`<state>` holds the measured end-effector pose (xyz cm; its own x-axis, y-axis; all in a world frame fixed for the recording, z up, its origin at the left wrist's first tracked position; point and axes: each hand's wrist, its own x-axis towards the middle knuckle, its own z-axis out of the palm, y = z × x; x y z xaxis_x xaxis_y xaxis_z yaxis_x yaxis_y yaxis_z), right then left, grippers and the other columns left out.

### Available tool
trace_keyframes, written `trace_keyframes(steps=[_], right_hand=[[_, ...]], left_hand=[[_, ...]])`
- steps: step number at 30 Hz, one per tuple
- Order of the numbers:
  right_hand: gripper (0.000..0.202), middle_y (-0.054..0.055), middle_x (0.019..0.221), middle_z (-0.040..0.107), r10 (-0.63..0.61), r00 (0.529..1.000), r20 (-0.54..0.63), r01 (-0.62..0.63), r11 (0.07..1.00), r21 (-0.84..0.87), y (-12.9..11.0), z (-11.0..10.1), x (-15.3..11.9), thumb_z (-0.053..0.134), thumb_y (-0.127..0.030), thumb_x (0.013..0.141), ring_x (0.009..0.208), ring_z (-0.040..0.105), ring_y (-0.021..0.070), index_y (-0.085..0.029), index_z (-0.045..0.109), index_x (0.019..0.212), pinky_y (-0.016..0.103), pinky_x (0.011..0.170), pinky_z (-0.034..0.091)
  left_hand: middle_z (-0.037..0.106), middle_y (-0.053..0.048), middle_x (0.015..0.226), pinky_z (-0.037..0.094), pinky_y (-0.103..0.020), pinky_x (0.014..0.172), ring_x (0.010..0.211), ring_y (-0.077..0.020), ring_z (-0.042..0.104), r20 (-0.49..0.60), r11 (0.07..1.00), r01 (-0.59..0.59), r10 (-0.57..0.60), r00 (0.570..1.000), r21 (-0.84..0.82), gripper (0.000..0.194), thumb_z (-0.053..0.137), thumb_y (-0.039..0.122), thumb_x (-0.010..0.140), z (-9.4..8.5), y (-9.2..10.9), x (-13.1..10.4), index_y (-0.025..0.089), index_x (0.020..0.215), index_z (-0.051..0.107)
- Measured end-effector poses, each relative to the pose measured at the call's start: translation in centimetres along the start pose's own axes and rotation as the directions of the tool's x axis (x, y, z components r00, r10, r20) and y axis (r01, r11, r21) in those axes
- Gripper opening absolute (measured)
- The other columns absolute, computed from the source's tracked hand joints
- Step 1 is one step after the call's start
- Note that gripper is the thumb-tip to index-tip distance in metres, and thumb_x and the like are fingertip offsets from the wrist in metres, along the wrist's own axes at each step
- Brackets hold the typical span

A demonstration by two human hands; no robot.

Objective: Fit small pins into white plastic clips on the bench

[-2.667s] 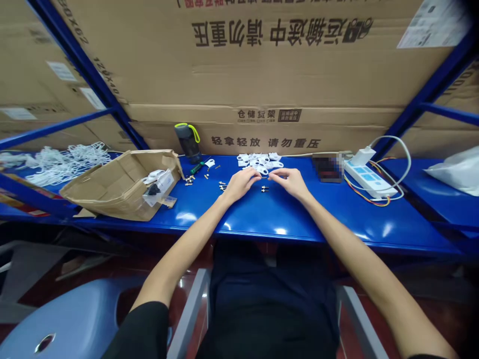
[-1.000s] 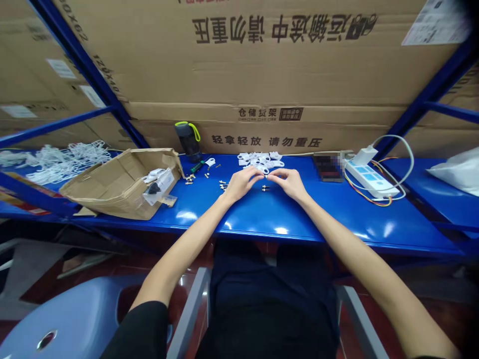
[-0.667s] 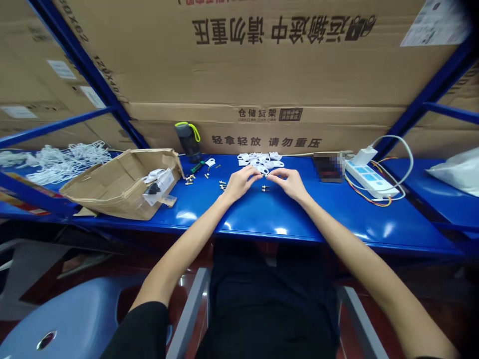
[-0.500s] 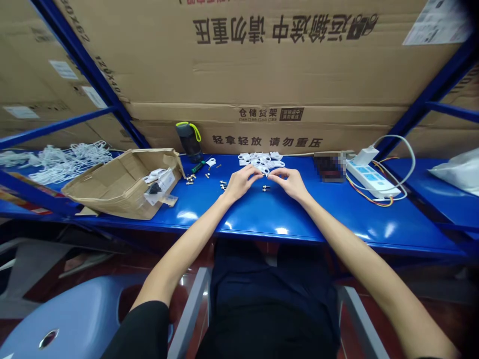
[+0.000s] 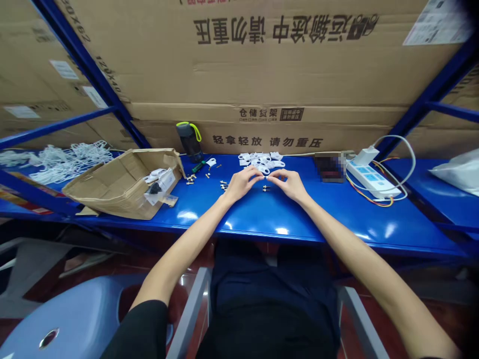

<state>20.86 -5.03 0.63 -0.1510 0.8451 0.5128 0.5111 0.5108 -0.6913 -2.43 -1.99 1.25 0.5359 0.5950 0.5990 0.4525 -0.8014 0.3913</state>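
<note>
Head view: both forearms reach forward over the blue desk [image 5: 269, 219], and the 2 hands meet near its far edge. The left hand [image 5: 240, 183] and the right hand [image 5: 290, 183] each have fingers pressed together in a pinch on 1 small white plastic part [image 5: 264, 171] held between them, just above the desk surface and just in front of the pile of white parts [image 5: 261, 159]. The exact finger contact is too small to make out, though thumb and forefinger of each hand appear to close on opposite ends of the piece.

The part looks light, rigid and smooth, a moulded clip of some kind; it would likely slip under a loose pinch, so a grip on its flat faces near the edges seems the safest hold. A small metal pin [image 5: 265, 188] lies on the desk just below the hands, between the wrists; it looks tiny and apt to roll, best taken by its shaft with fingertips.

More brass-coloured pins [image 5: 191, 179] are scattered to the left, near a green-handled screwdriver [image 5: 198, 167] and a dark bottle [image 5: 189, 141]. A torn cardboard box [image 5: 123, 183] sits further left, a white power strip [image 5: 369, 178] to the right.
</note>
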Motion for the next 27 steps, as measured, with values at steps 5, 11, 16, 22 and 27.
trace_keyframes(steps=[5,11,16,22,27], right_hand=[[0.04,0.005,0.096,0.083,-0.01,1.0,0.026,0.01,1.0,-0.009,-0.1,0.2,-0.1,0.069,-0.061,0.094,0.082,0.071,0.0239,-0.024,0.083,0.093,0.036,0.076,0.054],[0.035,0.005,0.097,0.083,-0.016,1.0,0.022,0.017,0.999,-0.041,-0.3,0.2,-0.1,0.068,-0.057,0.096,0.081,0.07,0.024,-0.025,0.083,0.093,0.037,0.079,0.054],[0.025,0.005,0.094,0.082,-0.046,0.997,0.063,0.054,0.99,-0.13,0.4,0.0,0.1,0.068,-0.046,0.098,0.083,0.07,0.0247,-0.027,0.084,0.096,0.038,0.083,0.052],[0.015,0.004,0.099,0.082,-0.064,0.988,0.138,0.091,0.976,-0.197,1.6,0.4,0.2,0.07,-0.033,0.096,0.092,0.07,0.0265,-0.027,0.084,0.097,0.039,0.086,0.051],[0.012,0.005,0.096,0.081,-0.05,0.984,0.17,0.09,0.967,-0.238,2.2,0.8,0.3,0.072,-0.028,0.095,0.09,0.068,0.0248,-0.026,0.084,0.096,0.038,0.084,0.052]], left_hand=[[0.072,-0.004,0.111,0.053,-0.027,0.085,0.1,-0.0178,0.07,0.036,0.999,-0.018,0.017,0.999,0.028,0.032,0.052,0.045,0.11,0.1,0.1,-0.1,0.022,0.109,0.075],[0.072,-0.004,0.114,0.052,-0.026,0.082,0.1,-0.0177,0.07,0.037,0.997,-0.009,0.006,0.999,0.071,0.029,0.054,0.044,0.109,0.3,-0.1,0.0,0.023,0.108,0.075],[0.072,-0.004,0.113,0.051,-0.025,0.079,0.1,-0.0179,0.07,0.062,0.994,0.005,-0.012,0.998,0.111,0.03,0.054,0.043,0.109,0.4,-0.4,0.0,0.022,0.109,0.075],[0.072,-0.003,0.113,0.051,-0.025,0.08,0.099,-0.0176,0.069,0.162,0.993,0.014,-0.033,0.986,0.118,0.029,0.055,0.043,0.109,0.8,-1.1,-0.2,0.024,0.107,0.076],[0.073,-0.003,0.112,0.052,-0.026,0.083,0.101,-0.018,0.069,0.198,0.993,0.016,-0.039,0.979,0.119,0.025,0.058,0.04,0.108,1.0,-1.4,-0.2,0.024,0.108,0.077]])
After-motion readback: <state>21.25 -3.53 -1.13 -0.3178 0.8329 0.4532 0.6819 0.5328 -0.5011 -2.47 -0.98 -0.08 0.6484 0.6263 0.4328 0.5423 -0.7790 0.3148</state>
